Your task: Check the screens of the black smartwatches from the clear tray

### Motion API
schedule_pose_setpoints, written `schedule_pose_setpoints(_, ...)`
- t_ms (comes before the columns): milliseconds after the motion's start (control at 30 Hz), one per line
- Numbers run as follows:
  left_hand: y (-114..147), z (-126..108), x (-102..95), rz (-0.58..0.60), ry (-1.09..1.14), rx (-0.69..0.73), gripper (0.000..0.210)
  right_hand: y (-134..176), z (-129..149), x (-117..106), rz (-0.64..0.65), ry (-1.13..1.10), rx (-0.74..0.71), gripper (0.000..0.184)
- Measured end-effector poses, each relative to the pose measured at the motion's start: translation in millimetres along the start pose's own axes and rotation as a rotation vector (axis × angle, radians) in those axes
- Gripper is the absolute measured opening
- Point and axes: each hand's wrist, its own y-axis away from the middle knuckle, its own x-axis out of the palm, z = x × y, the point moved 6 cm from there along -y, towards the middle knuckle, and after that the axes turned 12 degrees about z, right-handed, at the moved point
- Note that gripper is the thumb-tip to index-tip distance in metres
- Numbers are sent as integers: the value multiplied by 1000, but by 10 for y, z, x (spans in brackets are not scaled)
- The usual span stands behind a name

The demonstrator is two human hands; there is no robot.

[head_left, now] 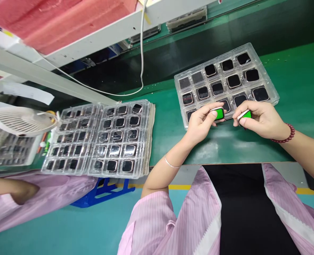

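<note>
Between the fingers and thumb of my left hand (200, 122) is a smartwatch (219, 113) with its screen lit green. My right hand (264, 118) pinches a second smartwatch (246, 115), tilted, its screen also green. Both hands are above the near edge of a clear plastic tray (272, 79). Dark-screened smartwatches, such as one at the back right (243, 58), sit in most of its compartments. Two compartments at the tray's far left corner hold no watch. My hands hide part of the front row.
To the left, clear trays (146, 141) full of watches lie side by side, the right ones stacked. Beyond them are a white fan (22, 120) and a co-worker's arm (13, 189). A white cable (142, 53) hangs from the shelf (93, 30). A blue stool (104, 193) stands below the bench.
</note>
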Motion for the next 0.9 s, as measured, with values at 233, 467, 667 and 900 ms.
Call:
schedule_pose_setpoints(233, -13, -19, 20, 39, -26, 43, 54, 0, 12, 3, 15, -62, -15, 15)
schedule_pose_setpoints(467, -24, 34, -25, 14, -53, 56, 54, -9, -42, 27, -25, -86, 19, 31)
schedule_pose_setpoints(667, -34, 18, 14, 55, -81, 93, 63, -7, -50, 19, -35, -84, 13, 33)
schedule_pose_setpoints(900, -34, 45, -2, 31, -65, 75, 57, -16, -32, 30, -28, -75, 17, 33)
